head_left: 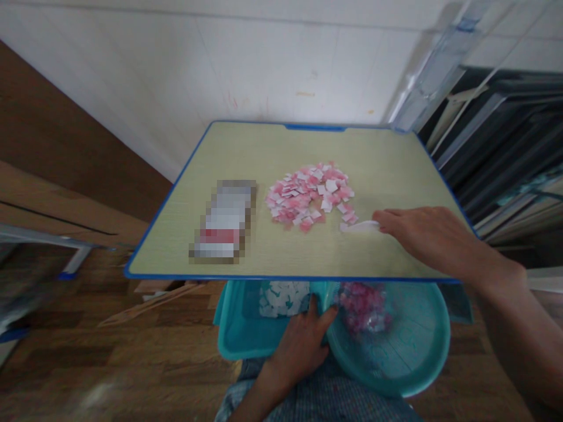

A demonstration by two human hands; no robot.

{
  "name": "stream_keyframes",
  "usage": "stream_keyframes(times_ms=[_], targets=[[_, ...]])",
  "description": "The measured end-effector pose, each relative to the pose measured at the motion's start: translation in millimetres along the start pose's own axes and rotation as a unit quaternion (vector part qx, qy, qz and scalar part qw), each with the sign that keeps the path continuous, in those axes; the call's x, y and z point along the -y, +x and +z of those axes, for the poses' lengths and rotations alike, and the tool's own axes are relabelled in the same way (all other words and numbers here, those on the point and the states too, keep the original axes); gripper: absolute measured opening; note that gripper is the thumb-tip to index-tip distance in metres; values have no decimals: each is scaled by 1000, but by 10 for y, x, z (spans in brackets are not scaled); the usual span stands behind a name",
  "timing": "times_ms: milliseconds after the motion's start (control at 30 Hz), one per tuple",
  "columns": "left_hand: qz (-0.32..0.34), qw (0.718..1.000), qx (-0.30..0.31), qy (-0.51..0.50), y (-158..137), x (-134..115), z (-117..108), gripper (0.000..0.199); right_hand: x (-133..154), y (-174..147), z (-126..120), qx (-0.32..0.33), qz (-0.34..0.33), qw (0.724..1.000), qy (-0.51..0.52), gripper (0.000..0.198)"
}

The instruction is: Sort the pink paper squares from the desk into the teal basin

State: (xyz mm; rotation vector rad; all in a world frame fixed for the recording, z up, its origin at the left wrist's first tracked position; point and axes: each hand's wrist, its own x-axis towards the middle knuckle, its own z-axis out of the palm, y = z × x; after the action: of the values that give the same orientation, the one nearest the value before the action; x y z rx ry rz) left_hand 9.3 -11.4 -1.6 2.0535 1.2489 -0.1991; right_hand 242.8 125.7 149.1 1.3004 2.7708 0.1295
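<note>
My right hand (pixel 433 234) is closed around one end of a thin, white, flat-handled tool (pixel 361 226) over the right part of the small folding table (pixel 387 155). The tool's far tip lies close to the near right edge of a pile of small pink and white squares (pixel 303 193). Whether it is a spoon or a spatula cannot be made out. Below the table edge, my left hand (pixel 303 337) rests between a teal rectangular tray (pixel 246 351) and a teal round basin (pixel 422 375). Its forefinger and thumb are spread apart, near the rims; the other fingers are partly hidden.
A blurred-out phone-like slab (pixel 224 220) lies on the table's left side. The tray holds white pieces (pixel 284 298); the basin holds a clear bag of pink pieces (pixel 363 305). A clear plastic bottle-like tube (pixel 431 76) leans at the back right, beside stacked dark panels (pixel 505 117).
</note>
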Motion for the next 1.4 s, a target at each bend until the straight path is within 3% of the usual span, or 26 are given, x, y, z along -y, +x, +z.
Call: stream_keyframes(times_ms=[200,400,700,900,1100,1400], targets=[[-3,1000,0,-2,-3,-2,0,72,-7,34,-45,-2,18,1000,0,30],[0,1000,-15,12,-1,17,47,69,-24,-15,-14,8,-27,999,25,29],[12,1000,-20,8,-3,36,64,69,-44,-144,-91,32,-18,998,46,25],[12,1000,-23,5,0,28,52,66,-11,-254,-119,28,27,996,75,25],[9,1000,-12,6,5,14,25,67,-65,-382,-132,28,-29,989,142,31],[19,999,-32,14,3,21,30,64,-132,-467,-143,57,27,995,82,29]])
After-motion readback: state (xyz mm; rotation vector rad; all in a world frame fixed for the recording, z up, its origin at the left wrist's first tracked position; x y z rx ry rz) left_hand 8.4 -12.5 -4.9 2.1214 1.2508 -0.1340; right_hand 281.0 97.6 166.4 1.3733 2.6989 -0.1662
